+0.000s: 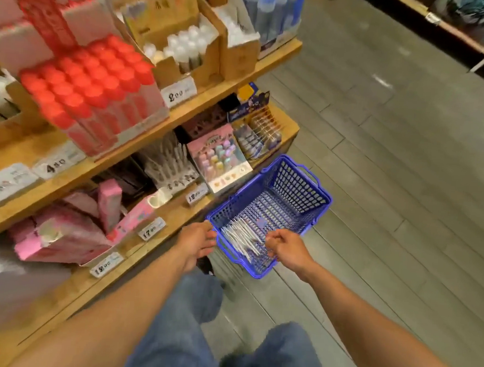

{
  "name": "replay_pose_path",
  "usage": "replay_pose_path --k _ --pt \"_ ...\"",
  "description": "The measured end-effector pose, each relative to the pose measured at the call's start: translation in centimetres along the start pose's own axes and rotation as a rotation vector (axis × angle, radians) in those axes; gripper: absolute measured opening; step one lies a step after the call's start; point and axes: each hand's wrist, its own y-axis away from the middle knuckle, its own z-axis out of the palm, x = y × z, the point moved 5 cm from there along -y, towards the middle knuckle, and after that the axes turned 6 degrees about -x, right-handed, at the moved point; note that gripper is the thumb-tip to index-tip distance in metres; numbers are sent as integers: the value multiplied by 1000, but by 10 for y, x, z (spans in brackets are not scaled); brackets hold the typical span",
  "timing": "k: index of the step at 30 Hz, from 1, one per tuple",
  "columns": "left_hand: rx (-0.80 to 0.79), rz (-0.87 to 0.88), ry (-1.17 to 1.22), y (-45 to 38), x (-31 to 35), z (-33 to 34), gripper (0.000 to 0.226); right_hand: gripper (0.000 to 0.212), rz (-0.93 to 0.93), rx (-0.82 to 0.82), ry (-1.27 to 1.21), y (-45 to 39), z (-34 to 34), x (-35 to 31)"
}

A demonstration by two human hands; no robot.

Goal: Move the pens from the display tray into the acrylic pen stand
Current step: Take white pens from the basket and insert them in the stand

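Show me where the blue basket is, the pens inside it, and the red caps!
Blue basket (323, 195): head view, on its far right rim.
Pens (239, 235): head view, on the middle of the pale bundle lying in the basket.
Red caps (85, 77): head view, on a cap near the middle of the block.

**Clearances Around the Basket**

The blue basket (270, 210) stands on the floor (392, 164), its top open for access from above. A bundle of pens (241, 237) covers the near part of its bottom; the far part is bare. The wooden shelves (182, 117), packed with boxes, close off the left side. Open floor lies to the right and beyond the basket.
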Motion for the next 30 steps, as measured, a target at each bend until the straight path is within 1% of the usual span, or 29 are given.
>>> replay_pose_path --k 4,6,7,9,12,13,16,19,22,27,30 --pt "1 13 19 -114 -24 8 23 6 16 -24 70 -111 21 65" --pt "-8 3 40 -166 -44 11 25 14 14 -70 185 -164 37 99" --pt "-14 -1 53 -188 -53 13 26 17 17 -97 233 -187 45 114" --pt "-18 4 75 -230 -70 15 27 15 22 -147 318 -233 62 144" --pt "14 36 104 -278 -87 15 27 8 2 -136 424 -294 76 181" --pt "34 43 110 -290 -91 14 26 5 1 -131 449 -311 80 193" --pt "93 88 132 -318 -97 9 22 24 6 -187 620 -353 97 223" --pt "95 125 152 -338 -98 16 19 28 1 -233 822 -389 113 246" --pt "77 119 125 -349 -100 26 19 34 -3 -243 953 -411 127 263" --pt "110 151 181 -361 -97 26 23 32 -91 -198 1144 -440 143 271" --pt "135 177 180 -368 -97 28 27 32 -91 -169 1216 -451 151 274"
